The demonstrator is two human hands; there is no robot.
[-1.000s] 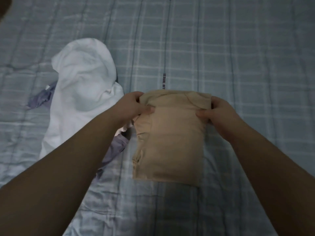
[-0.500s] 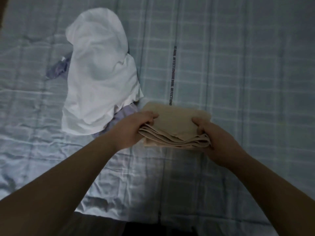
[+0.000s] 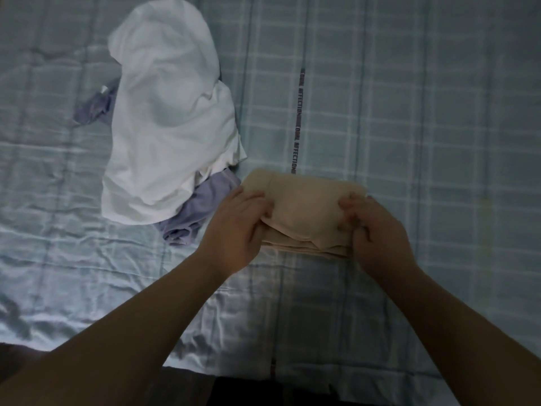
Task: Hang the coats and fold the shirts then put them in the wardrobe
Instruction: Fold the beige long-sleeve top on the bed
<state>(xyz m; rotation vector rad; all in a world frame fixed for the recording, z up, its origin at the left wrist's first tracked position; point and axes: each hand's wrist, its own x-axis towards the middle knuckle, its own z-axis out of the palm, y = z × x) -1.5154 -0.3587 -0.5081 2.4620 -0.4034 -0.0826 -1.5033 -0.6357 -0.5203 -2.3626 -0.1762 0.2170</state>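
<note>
A: Start big. What does the bed [image 3: 409, 142] look like now?

B: The checked blue sheet fills more of the view than a second ago, and its near edge now shows at the bottom. The heap of laundry sits higher and to the left: a white shirt [image 3: 167, 118] crumpled on top of a lilac garment [image 3: 202, 203], both unfolded.

A: And the beige shirt [image 3: 307, 212]?

B: That is the real change. A second ago it lay as a long panel; since then it has been doubled over into a short, thick packet with stacked layers showing along its near edge. It lies on the bed just right of the lilac garment, in front of the printed stripe.

A: The grip?

B: The left hand [image 3: 237, 227] holds the packet's left end, thumb on top and fingers curled at the edge. The right hand [image 3: 377, 230] pinches the right end the same way. Whether the packet is lifted off the sheet I cannot tell.

A: Meaning for the job?

B: I'd judge this shirt's folding done or nearly so. Carrying it to the wardrobe comes next, and two garments wait.
</note>
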